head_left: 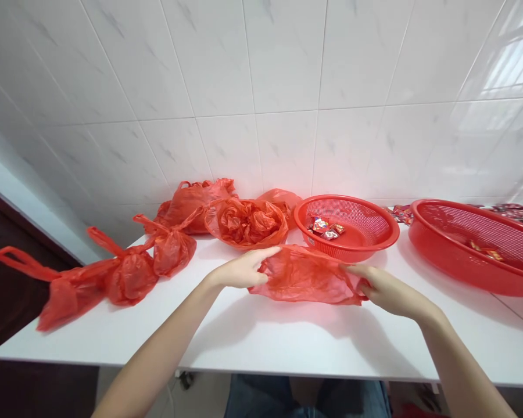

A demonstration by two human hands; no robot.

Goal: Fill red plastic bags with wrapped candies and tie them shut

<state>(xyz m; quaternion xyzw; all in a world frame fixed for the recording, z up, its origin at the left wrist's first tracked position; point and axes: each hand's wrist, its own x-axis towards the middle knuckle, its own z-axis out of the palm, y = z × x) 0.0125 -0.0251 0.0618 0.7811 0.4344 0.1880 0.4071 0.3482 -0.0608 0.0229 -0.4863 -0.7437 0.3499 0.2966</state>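
A red plastic bag [307, 276] is stretched sideways over the white table, its thin film showing folds and lighter patches. My left hand [246, 268] grips its left side, with the index finger laid along the upper edge and the thumb lower down. At the right side my right hand [377, 284] pinches the film, some fingertips hidden by the bag. Just behind it stands a red mesh basket [353, 249] with several small wrapped candies [325, 227] inside. A bowl-shaped red container [215, 223] filled with crumpled red bags [248, 220] is behind my left hand.
Several tied red bags [133, 276] line the left of the white table [287, 348]. Fuller red bags [200, 200] lean near the tiled wall [283, 145]. A larger red basket [462, 261] stands right, with more wrapped packets [403, 213] behind it.
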